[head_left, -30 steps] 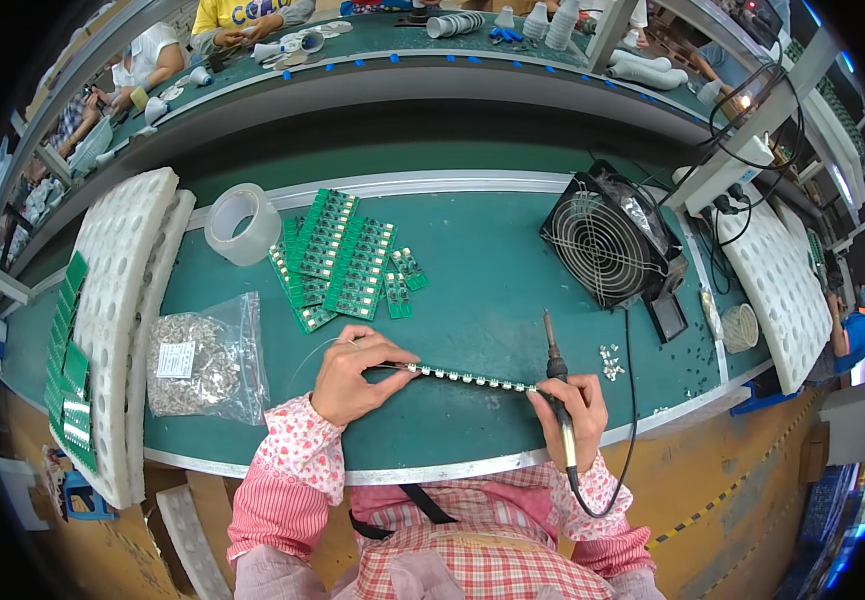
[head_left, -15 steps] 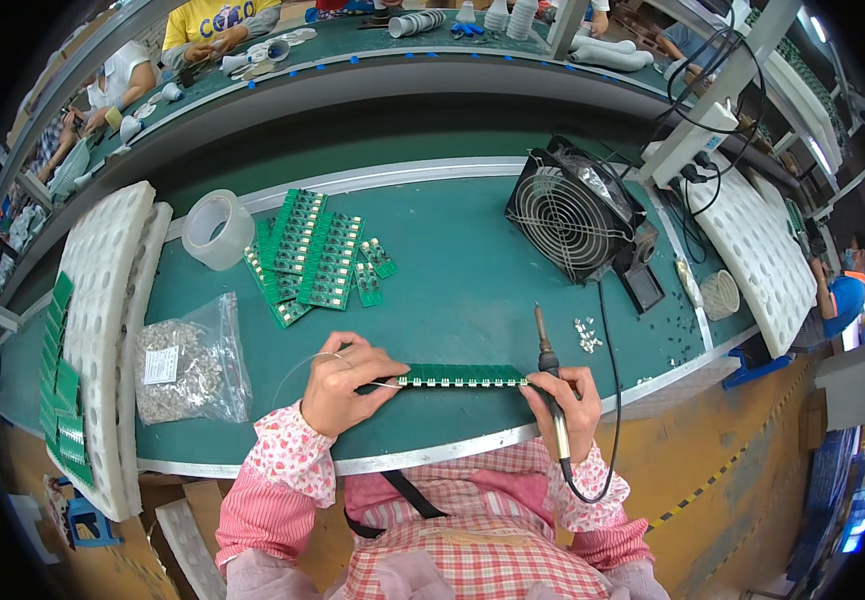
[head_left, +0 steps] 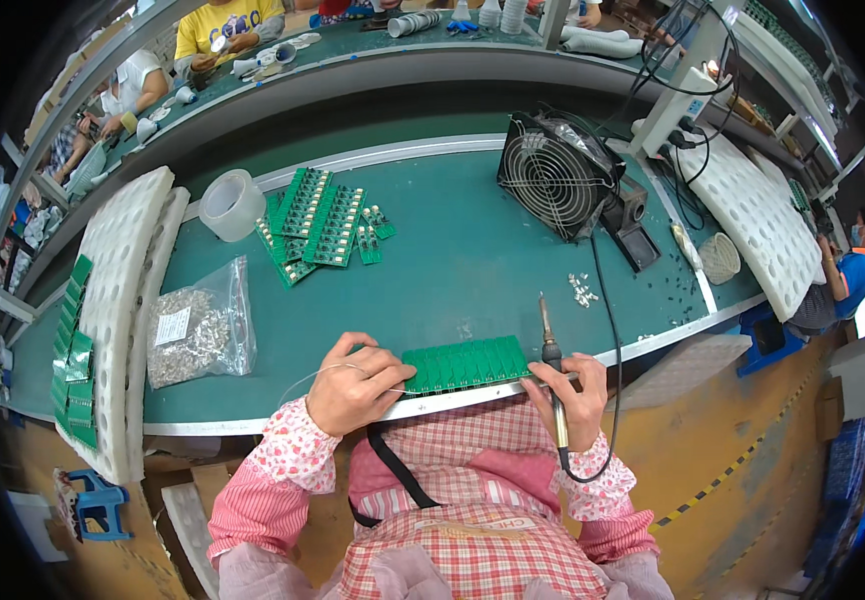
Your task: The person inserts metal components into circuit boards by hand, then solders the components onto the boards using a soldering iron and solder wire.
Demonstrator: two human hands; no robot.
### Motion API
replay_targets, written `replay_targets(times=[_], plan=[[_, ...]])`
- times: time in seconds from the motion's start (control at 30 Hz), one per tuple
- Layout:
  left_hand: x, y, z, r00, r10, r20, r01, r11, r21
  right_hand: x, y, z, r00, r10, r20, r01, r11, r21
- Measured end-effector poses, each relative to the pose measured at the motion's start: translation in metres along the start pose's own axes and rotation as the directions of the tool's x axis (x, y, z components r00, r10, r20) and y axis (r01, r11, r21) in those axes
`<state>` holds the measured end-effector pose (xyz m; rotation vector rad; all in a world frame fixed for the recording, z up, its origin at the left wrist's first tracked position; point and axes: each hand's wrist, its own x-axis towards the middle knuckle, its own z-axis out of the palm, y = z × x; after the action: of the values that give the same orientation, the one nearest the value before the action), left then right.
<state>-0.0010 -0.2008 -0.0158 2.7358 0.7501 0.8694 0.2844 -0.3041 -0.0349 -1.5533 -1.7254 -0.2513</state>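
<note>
A long green circuit board panel (head_left: pixel 466 364) lies almost flat at the table's near edge, its plain green face up. My left hand (head_left: pixel 353 392) pinches its left end and also has a thin solder wire (head_left: pixel 305 377) running through the fingers. At the right end, my right hand (head_left: pixel 577 398) grips the board between thumb and fingertips. A soldering iron (head_left: pixel 551 352) rests in that same hand, tip pointing up and away, its cord looping below. Farther off lies a stack of green circuit boards (head_left: pixel 335 228) with small white parts on them.
To the left are a bag of small metal parts (head_left: pixel 193 335), a clear tape roll (head_left: pixel 232 205) and white foam trays (head_left: pixel 113 290). A black fan (head_left: pixel 556 180), an iron stand (head_left: pixel 638 240) and small white pieces (head_left: pixel 583 291) are at the right. Co-workers sit across.
The circuit board has turned from edge-on, with a row of white parts showing, to its green face up. It has come closer to the table's near edge. Both hands keep their grip.
</note>
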Motion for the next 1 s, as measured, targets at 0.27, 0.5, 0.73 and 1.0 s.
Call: replay_targets(times=[0.27,0.5,0.73,1.0], plan=[[-0.009,0.013,-0.002,0.995,0.057,0.079,-0.066,0.992,0.112,-0.012,0.004,0.0,0.996,-0.061,0.061,0.066,0.994,-0.083],[-0.007,0.018,-0.002,0.985,-0.174,-0.008,0.174,0.985,-0.009,-0.014,-0.004,0.004,0.997,0.049,0.055,-0.056,0.989,0.137],[-0.012,0.013,0.0,0.962,-0.255,0.101,0.261,0.964,-0.047,-0.011,-0.009,0.02,0.998,0.036,0.056,-0.048,0.972,0.229],[-0.013,0.005,0.001,0.967,-0.222,0.124,0.235,0.967,-0.098,-0.017,-0.018,0.022,0.996,0.085,0.027,-0.089,0.975,0.205]])
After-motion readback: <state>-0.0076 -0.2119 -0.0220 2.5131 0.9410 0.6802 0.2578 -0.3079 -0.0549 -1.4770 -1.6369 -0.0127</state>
